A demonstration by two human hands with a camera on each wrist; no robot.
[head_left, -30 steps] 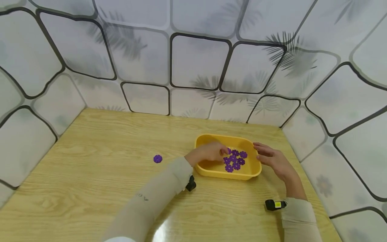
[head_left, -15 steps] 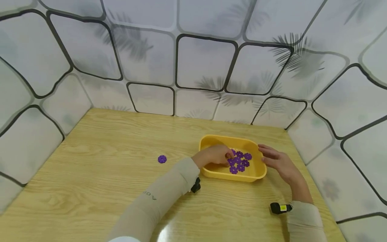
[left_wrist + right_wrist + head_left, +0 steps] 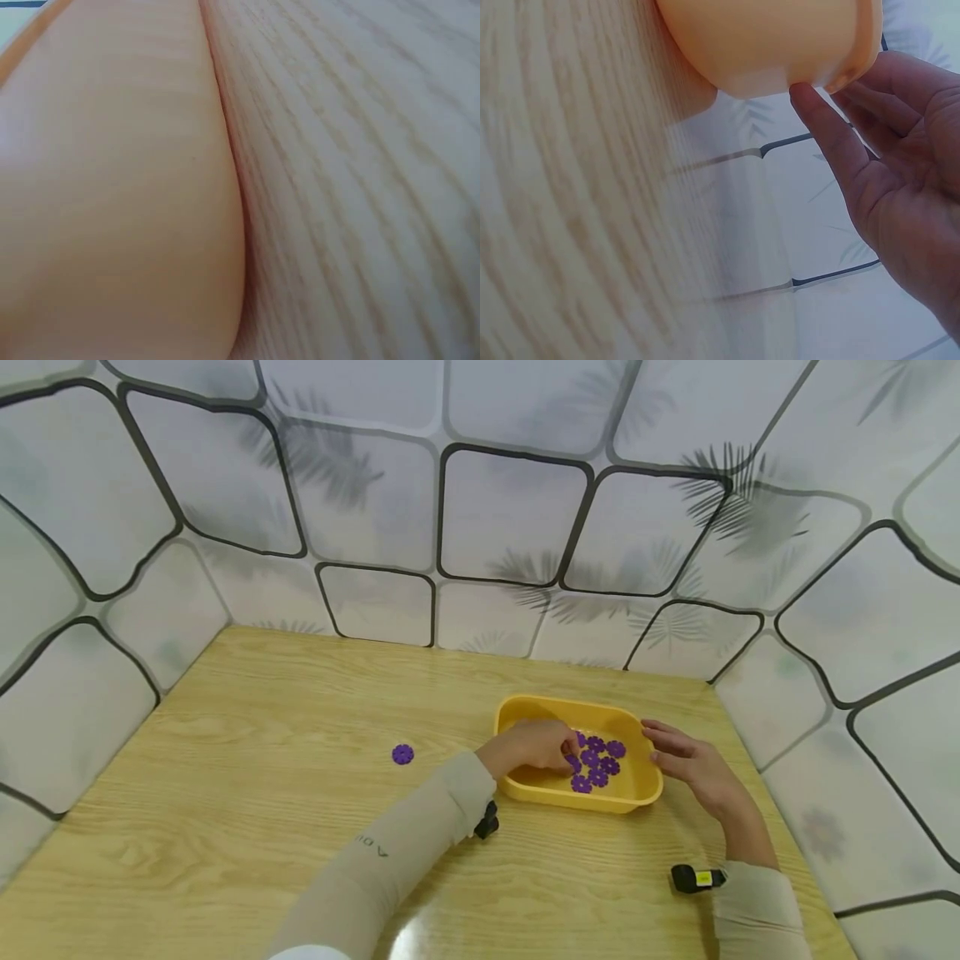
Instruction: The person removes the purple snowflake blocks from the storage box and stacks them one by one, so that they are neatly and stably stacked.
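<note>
A yellow plastic basket (image 3: pixel 637 781) stands on the table, with several purple snowflake-shaped discs (image 3: pixel 597 777) spread over its right half. My left hand (image 3: pixel 534 747) reaches in over the basket's left side, its curled fingers pinching one purple disc (image 3: pixel 573 765) that they partly hide. At the right end, my right hand (image 3: pixel 693 768) rests its fingertips against the basket's rim, fingers loosely extended. The right wrist view shows the thumb (image 3: pixel 829 127) at the basket's outer wall (image 3: pixel 757 45). Only the wall (image 3: pixel 127 187) and tabletop fill the left wrist view.
One more purple disc (image 3: pixel 402 754) lies alone on the wooden table (image 3: pixel 247 793), left of the basket. Patterned walls (image 3: pixel 510 510) enclose the table at the back and both sides. Black wrist cameras (image 3: pixel 686 878) sit at both cuffs.
The left fingertips have lowered onto a disc at the pile's left side. The right hand stays at the basket's end. The whole head view has shifted slightly.
</note>
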